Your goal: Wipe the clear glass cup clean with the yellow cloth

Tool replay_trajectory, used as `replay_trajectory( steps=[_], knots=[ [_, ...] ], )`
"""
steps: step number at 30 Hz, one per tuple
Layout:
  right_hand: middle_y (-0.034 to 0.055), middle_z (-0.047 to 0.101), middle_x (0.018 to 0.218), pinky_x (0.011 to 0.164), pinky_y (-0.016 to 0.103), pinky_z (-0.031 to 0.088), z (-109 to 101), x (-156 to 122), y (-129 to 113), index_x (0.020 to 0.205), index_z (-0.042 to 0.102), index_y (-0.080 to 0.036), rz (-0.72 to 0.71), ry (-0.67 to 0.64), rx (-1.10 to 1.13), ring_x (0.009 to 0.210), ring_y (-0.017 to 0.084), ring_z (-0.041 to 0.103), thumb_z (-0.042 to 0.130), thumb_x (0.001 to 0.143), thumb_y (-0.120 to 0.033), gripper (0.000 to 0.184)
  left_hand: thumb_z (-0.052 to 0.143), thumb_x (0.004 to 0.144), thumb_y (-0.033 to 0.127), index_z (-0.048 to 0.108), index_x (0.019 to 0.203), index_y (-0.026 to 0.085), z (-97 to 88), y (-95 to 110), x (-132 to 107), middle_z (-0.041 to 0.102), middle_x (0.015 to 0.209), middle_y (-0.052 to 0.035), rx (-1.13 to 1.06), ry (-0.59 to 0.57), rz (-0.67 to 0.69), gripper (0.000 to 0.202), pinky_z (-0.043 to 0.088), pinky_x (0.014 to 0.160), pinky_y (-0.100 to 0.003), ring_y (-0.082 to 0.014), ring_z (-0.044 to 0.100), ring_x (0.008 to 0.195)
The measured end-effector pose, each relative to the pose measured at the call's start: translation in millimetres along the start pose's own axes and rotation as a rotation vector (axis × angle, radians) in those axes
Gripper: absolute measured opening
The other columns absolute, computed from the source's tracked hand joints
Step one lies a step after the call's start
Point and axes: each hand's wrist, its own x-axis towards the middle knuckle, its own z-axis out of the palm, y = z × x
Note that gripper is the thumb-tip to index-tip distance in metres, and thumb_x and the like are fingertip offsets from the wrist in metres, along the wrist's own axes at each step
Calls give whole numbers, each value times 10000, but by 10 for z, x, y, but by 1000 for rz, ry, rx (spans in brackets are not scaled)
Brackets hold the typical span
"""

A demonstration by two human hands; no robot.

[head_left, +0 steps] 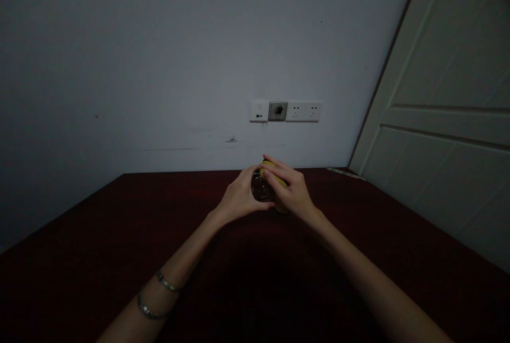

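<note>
Near the far edge of the dark red table, my left hand curls around a clear, shiny, rounded glass vessel, with the thumb beneath and the fingers at its far side. My right hand is closed on a flat yellow piece and presses it to the vessel's upper right side. Fingers cover most of the yellow piece, so I cannot tell its exact kind. Something pale shows just below my right palm, mostly hidden. The two hands almost meet around the vessel.
Behind the table rises a pale wall with scuff marks. White sockets and a grey switch plate sit on it. A white panelled door stands along the right. The light is dim.
</note>
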Motion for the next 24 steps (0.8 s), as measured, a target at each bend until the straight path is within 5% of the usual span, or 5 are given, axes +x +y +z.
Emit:
replay_trajectory(
  steps=[5, 10, 14, 21, 24],
  knots=[
    [-4, 485, 1341, 1069, 499, 326, 11, -46, -104, 1136, 607, -296, -233, -164, -100, 1295, 232, 375, 566, 807, -242, 336, 664, 665, 286, 472, 1170, 197, 8, -25, 23, 545, 1151, -100, -13, -14, 14, 548, 462, 847, -408, -253, 548, 1026],
    [26, 583, 1242, 1009, 452, 407, 7, 14, 27, 1059, 656, -279, 32, 11, 107, 1146, 211, 544, 520, 847, -325, 255, 777, 530, 337, 419, 1232, 192, 4, 46, 2, 522, 1214, -109, -67, 24, 46, 801, 427, 915, -433, -269, 520, 1089],
    [42, 644, 1149, 985, 433, 428, -8, 46, 97, 986, 691, -258, 178, 56, 213, 1092, 215, 584, 527, 837, -389, 257, 793, 509, 367, 438, 1219, 184, 18, 119, -13, 539, 1208, -114, -121, 12, 34, 815, 407, 944, -438, -269, 523, 1097],
    [-5, 523, 1305, 1033, 474, 372, -78, -4, -115, 1086, 636, -304, -194, -106, -5, 1237, 219, 455, 548, 819, -234, 290, 737, 597, 325, 514, 1032, 140, 49, 97, 8, 638, 937, -69, -325, -35, -126, 523, 492, 692, -307, -198, 607, 820],
    [-10, 528, 1300, 1051, 481, 348, -101, -3, -148, 1082, 637, -308, -272, -158, 10, 1266, 221, 418, 567, 803, -212, 304, 727, 610, 298, 513, 1035, 143, 37, 102, 17, 634, 960, -70, -369, -22, -116, 501, 488, 694, -298, -191, 603, 823]
  ],
)
